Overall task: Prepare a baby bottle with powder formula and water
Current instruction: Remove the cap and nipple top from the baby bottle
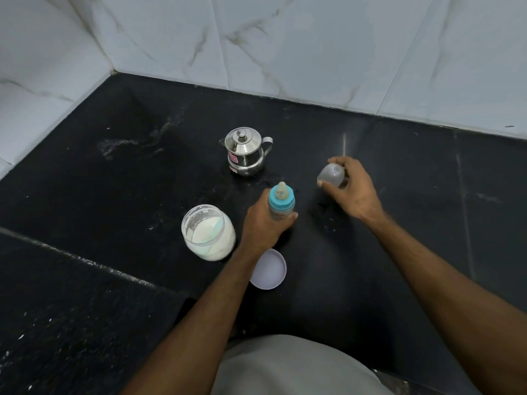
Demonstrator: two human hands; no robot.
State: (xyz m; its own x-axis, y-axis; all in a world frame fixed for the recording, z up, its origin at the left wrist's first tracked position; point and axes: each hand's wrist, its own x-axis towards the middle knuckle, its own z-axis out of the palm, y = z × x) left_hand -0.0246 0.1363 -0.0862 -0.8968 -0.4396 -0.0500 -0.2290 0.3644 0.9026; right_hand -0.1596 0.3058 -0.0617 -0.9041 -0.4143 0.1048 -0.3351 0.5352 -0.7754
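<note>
Black stone counter (399,252): everything I see sits on it, in a corner of marbled white wall tiles (285,47)
Left hand (263,226): my view shows its fingers wrapped round the upright baby bottle (281,202), blue collar and teat on top
Right hand (352,189): fingers curled on the clear dome cap (330,173), off to the bottle's right
Powder jar (208,232): open, just left of the bottle
Lilac lid (269,269): flat, near the left wrist
Steel kettle (246,152): lidded, behind the bottle

Dim, even light; wide-angle bending at edges.
</note>
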